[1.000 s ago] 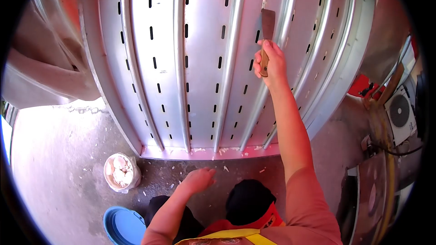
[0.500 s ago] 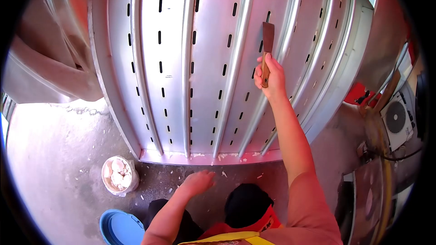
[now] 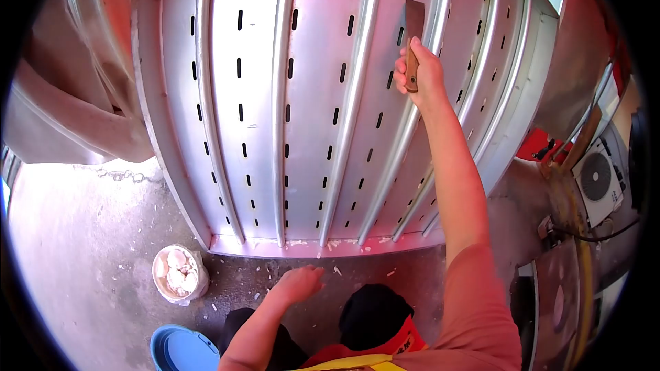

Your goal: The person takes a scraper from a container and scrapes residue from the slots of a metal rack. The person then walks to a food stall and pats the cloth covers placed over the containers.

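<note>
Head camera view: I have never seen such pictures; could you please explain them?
No robot here, only a person working bare-handed. Every picture comes from one camera worn on the head. The right hand holds a scraper by its wooden handle, near a slot in a ribbed metal panel. Small pale scraps lie along the panel's near edge. The left hand, seemingly empty, hangs nearer the camera. On the floor stand a bucket holding pale pieces and a blue basin.

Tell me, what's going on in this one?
The person's right hand grips a scraper by its wooden handle over a ribbed, slotted metal panel. The left hand, loosely curled, shows nothing in it. Pale scraps lie along the panel's near edge; a bucket and blue basin stand on the floor.
</note>
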Motion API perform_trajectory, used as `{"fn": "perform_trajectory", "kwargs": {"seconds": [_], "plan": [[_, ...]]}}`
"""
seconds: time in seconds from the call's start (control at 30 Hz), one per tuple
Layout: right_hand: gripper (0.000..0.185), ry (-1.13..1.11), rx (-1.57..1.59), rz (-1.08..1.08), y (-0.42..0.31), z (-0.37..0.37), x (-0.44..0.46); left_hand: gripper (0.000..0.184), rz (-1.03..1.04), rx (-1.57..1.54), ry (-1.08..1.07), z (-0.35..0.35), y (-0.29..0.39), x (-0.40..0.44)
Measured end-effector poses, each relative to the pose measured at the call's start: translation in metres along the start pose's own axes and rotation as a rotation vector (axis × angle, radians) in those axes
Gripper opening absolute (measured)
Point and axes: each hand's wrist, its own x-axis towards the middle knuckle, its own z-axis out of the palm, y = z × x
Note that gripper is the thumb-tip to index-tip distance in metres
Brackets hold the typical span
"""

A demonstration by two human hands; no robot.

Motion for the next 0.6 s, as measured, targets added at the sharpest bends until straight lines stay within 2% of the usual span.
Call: {"fn": "perform_trajectory", "kwargs": {"seconds": [0.2,0.3,0.4,0.53,0.6], "plan": [[0.035,0.038,-0.05,-0.037,-0.024,0.01,0.022,0.04,-0.031,0.002,-0.013,0.002,0.0,0.003],[0.038,-0.19,0.393,-0.037,-0.008,0.001,0.029,0.041,-0.039,0.003,-0.044,0.005,0.001,0.001],[0.04,-0.104,0.337,0.059,0.005,-0.002,0.016,0.041,-0.019,-0.001,-0.008,0.001,-0.002,-0.001],[0.038,-0.145,0.085,0.087,0.009,-0.002,0.006,0.04,-0.038,0.03,-0.019,-0.005,0.001,-0.001],[0.037,-0.151,0.181,0.02,-0.008,-0.009,0.035,0.04,-0.01,0.016,0.004,0.002,-0.004,0.0]]}}
